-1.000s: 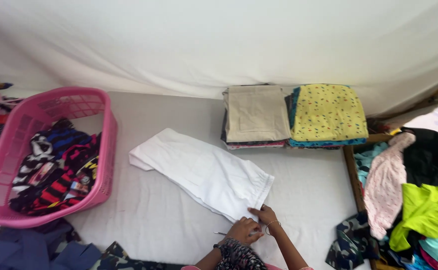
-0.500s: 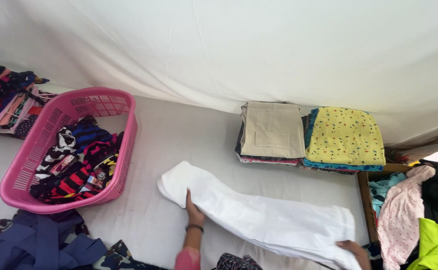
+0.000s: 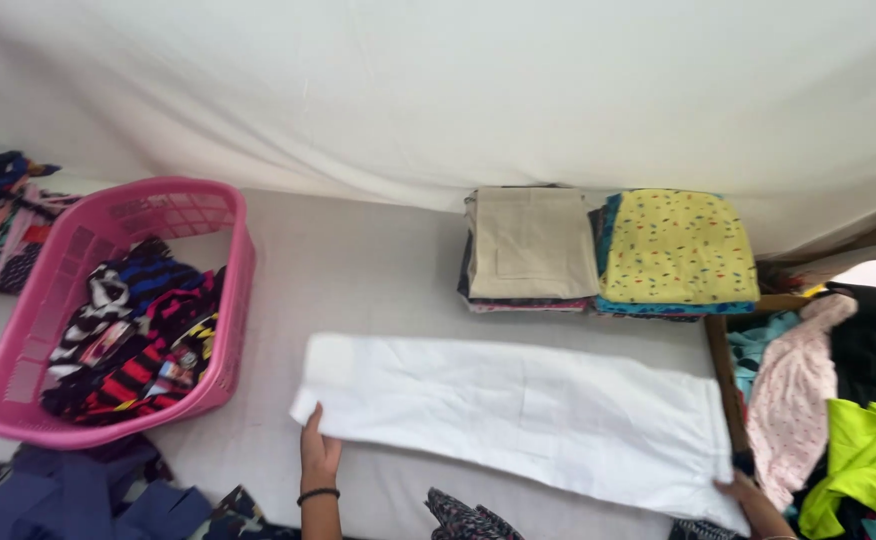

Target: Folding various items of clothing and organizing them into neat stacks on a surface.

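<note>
On grey bedding, left hand (image 3: 319, 453) presses white trousers (image 3: 518, 420) (flat); right hand (image 3: 748, 495) pinches them.

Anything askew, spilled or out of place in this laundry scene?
Nothing damaged or spilled. The white garment lies flat, left hand and right hand on its ends. The two folded stacks sit square. Only the loose clothes heap at right is untidy, and clothes sit jumbled in the pink basket.
</note>
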